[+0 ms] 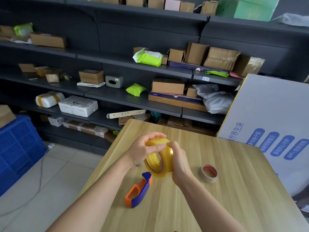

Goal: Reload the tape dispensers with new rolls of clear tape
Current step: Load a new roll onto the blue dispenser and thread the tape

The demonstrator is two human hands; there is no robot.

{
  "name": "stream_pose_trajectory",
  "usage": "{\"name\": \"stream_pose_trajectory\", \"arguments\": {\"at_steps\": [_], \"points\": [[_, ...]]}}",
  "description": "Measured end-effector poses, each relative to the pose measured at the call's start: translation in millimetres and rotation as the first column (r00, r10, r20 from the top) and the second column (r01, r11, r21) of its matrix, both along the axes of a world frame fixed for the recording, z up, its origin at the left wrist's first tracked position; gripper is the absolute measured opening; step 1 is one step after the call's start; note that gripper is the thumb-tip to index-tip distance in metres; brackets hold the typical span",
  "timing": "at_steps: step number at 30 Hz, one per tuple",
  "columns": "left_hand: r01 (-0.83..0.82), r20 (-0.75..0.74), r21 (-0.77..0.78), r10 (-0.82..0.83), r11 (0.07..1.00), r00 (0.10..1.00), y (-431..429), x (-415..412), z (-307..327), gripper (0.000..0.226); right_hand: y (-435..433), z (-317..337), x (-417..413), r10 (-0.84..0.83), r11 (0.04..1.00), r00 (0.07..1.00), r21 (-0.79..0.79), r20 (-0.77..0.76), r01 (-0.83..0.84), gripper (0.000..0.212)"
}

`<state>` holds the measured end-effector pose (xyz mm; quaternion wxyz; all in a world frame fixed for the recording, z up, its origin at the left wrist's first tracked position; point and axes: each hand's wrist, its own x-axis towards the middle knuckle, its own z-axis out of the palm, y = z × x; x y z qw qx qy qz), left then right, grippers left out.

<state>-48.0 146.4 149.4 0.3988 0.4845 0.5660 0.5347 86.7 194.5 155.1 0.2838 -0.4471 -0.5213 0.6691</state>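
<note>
Both hands hold the full roll of yellowish clear tape just above the pale wooden table. The left hand curls over its top and the right hand grips its side, perhaps picking for the loose end, though I can't quite tell. The blue and orange plastic dispenser lies below them, apparently unloaded. A spent cardboard core sits to the right. Mounting and threading remain.

A full yellowish tape roll is raised above the blue-orange dispenser lying on its side.
</note>
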Motion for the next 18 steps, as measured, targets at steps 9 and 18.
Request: {"name": "stream_pose_trajectory", "arguments": {"at_steps": [9,18], "points": [[0.137,0.052,-0.173,-0.13,0.975,0.99,-9.4,-82.2,11.6,0.031,-12.4,-7.1,-64.6,-0.057,0.994,0.995,-0.097,-0.087,0.048,0.035],[0.307,0.248,-0.238,-0.248,0.921,0.937,-9.2,-125.1,15.4,0.027,-4.7,-9.5,-96.6,-0.223,0.967,0.962,-0.157,-0.155,0.199,0.045]]}}
